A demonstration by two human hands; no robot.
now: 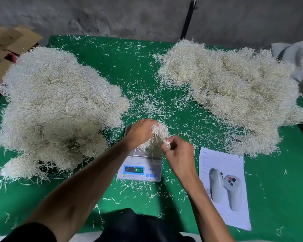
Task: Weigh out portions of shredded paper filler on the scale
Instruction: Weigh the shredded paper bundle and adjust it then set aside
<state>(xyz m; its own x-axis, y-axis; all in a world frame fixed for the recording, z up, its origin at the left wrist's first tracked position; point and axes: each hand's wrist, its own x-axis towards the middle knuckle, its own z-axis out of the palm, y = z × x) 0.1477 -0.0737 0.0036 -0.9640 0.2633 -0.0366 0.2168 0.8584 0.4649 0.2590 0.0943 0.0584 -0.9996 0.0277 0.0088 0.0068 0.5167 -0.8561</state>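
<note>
Left hand (140, 132) grips the cream shredded-paper clump (160, 131) over the white digital scale (140, 169) at 6 o'clock; right hand (177, 151) pinches strands; tease small tufts, watching the display.

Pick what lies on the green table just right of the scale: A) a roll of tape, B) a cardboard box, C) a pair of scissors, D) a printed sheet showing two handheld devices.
D: a white printed sheet picturing two grey handheld devices lies flat beside the scale, on its right.
</note>
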